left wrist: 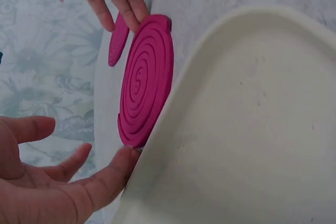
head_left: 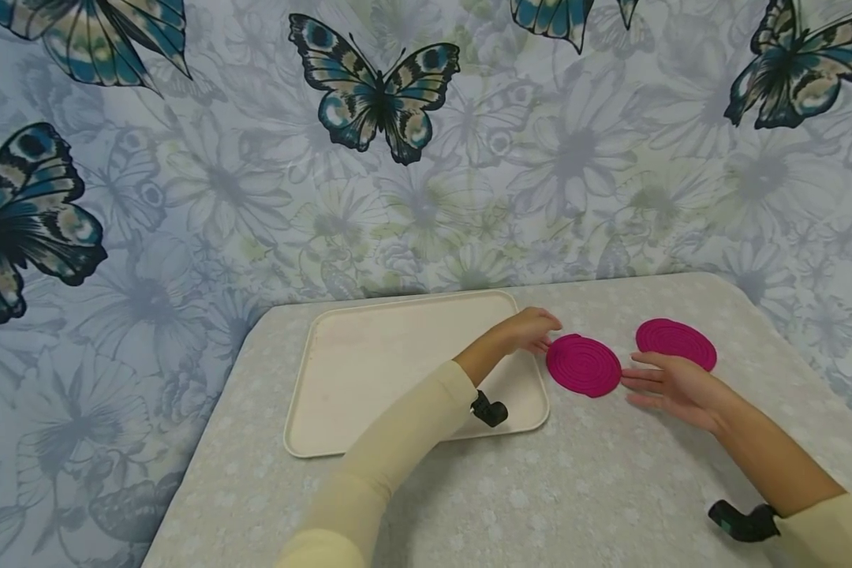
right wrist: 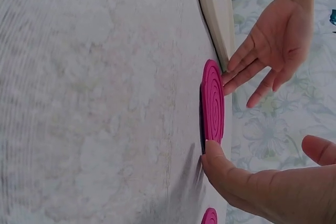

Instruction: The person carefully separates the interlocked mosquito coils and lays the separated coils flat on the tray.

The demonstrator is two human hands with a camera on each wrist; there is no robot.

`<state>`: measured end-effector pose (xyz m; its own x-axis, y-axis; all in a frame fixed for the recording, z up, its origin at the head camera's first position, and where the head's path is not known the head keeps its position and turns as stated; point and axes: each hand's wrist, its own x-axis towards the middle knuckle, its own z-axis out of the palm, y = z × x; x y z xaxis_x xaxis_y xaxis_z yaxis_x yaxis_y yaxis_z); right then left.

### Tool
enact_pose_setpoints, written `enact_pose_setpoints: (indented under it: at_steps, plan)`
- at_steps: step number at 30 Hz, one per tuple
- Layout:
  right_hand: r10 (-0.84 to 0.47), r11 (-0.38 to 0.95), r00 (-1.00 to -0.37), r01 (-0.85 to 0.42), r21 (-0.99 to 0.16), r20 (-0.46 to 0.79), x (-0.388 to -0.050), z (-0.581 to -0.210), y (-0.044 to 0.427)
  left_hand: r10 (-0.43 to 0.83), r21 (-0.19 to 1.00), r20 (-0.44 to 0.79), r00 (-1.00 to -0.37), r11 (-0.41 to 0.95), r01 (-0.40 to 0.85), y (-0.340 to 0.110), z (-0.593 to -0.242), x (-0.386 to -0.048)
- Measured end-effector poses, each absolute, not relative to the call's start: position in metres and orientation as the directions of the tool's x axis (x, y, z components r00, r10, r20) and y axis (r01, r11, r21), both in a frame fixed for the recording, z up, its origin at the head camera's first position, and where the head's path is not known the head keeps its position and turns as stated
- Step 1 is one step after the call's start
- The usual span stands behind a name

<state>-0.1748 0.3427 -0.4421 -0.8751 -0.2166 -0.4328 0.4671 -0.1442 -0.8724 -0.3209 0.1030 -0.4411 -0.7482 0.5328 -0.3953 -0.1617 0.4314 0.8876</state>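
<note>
The left arm stretches over the cream tray point(head_left: 369, 359), its left hand point(head_left: 528, 328) beyond the tray's right rim. The grip is spread, a fingertip touching the left edge of the nearer magenta spiral disc point(head_left: 584, 365). From the lower right, the right arm angles inward; its right hand point(head_left: 681, 392) has a spread grip too, fingers extended, meeting that disc's right edge. So the disc sits between both hands, on the patterned surface point(head_left: 525, 505), just beside the tray. Behind the right hand lies a second magenta disc point(head_left: 674, 338), partly covered in the head view.
</note>
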Motion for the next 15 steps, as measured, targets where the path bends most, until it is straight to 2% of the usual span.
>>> enact_pose_setpoints:
  at_steps: [6, 15]
  plan:
    - [-0.234, -0.317, -0.86, 0.508, -0.801, -0.452, -0.175, -0.438, 0.34, 0.453, 0.847, -0.517, -0.726, 0.393, -0.358, 0.108, -0.434, -0.324]
    - [-0.253, -0.387, -0.856, 0.516, -0.764, -0.45, -0.172, -0.434, 0.341, 0.448, 0.818, -0.571, -0.688, 0.379, -0.433, 0.109, -0.429, -0.328]
